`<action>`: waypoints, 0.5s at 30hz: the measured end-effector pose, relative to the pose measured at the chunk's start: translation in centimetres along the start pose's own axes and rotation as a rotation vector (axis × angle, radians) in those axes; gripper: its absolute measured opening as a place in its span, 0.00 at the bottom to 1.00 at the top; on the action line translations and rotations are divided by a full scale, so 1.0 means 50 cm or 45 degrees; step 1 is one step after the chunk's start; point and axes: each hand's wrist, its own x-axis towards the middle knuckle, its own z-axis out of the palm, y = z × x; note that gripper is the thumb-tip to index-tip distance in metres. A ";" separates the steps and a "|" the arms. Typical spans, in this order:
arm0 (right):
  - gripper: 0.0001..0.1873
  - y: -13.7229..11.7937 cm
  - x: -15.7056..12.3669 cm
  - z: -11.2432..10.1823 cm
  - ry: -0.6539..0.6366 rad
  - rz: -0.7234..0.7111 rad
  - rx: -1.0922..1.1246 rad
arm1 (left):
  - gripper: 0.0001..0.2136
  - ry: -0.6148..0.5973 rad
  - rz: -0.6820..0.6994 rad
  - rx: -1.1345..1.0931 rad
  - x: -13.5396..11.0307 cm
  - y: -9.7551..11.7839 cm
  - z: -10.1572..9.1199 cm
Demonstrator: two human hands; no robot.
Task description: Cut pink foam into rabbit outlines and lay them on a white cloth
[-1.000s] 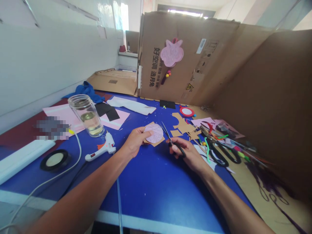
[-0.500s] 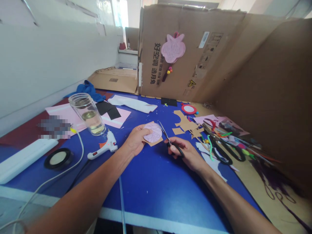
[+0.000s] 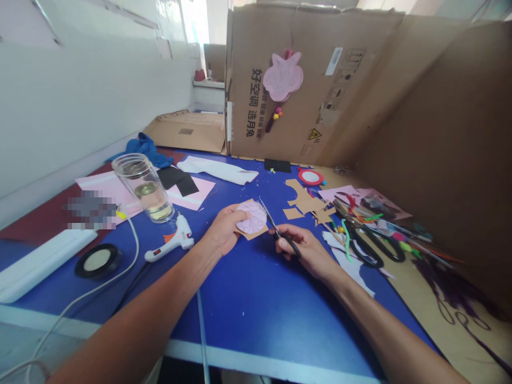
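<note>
My left hand (image 3: 222, 230) grips a pink pleated paper rosette (image 3: 252, 217) backed by a piece of brown card (image 3: 256, 233), with my thumb across the rosette. My right hand (image 3: 298, 246) holds black-handled scissors (image 3: 272, 223) by the handles. Their narrow blades point up and left, with the tips just above the card's edge. The blades are not cutting the card, and a small gap shows between them and it. A white hot glue gun (image 3: 174, 241) lies to the left of my left hand.
A glass jar with yellowish liquid (image 3: 144, 189) stands on the blue table (image 3: 248, 309). Brown card scraps (image 3: 304, 202) and large black-handled scissors (image 3: 370, 246) lie to the right among pipe cleaners. Cardboard walls (image 3: 360, 101) rise behind and right. A cable and tape roll (image 3: 98, 261) lie left.
My view has shifted slightly, moving the background upward in the picture. Both hands, the rosette and the scissors have stayed nearly where they were.
</note>
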 end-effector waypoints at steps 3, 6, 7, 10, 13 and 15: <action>0.28 0.004 0.001 -0.001 -0.001 0.000 -0.014 | 0.12 -0.004 0.002 0.018 0.000 -0.001 -0.002; 0.29 0.005 0.003 -0.001 -0.003 0.001 -0.014 | 0.12 -0.020 0.004 0.018 0.001 -0.001 -0.003; 0.29 0.004 0.003 0.000 -0.002 0.004 -0.014 | 0.12 -0.022 0.004 0.015 0.001 -0.001 -0.003; 0.30 -0.001 0.003 0.003 0.008 0.013 -0.011 | 0.13 -0.024 0.002 0.017 0.001 0.000 -0.003; 0.32 -0.005 0.003 0.005 0.011 0.013 -0.014 | 0.14 -0.023 0.005 0.024 0.001 0.001 -0.001; 0.32 -0.006 0.002 0.005 0.011 0.014 -0.019 | 0.14 -0.018 0.002 0.012 0.000 0.002 0.001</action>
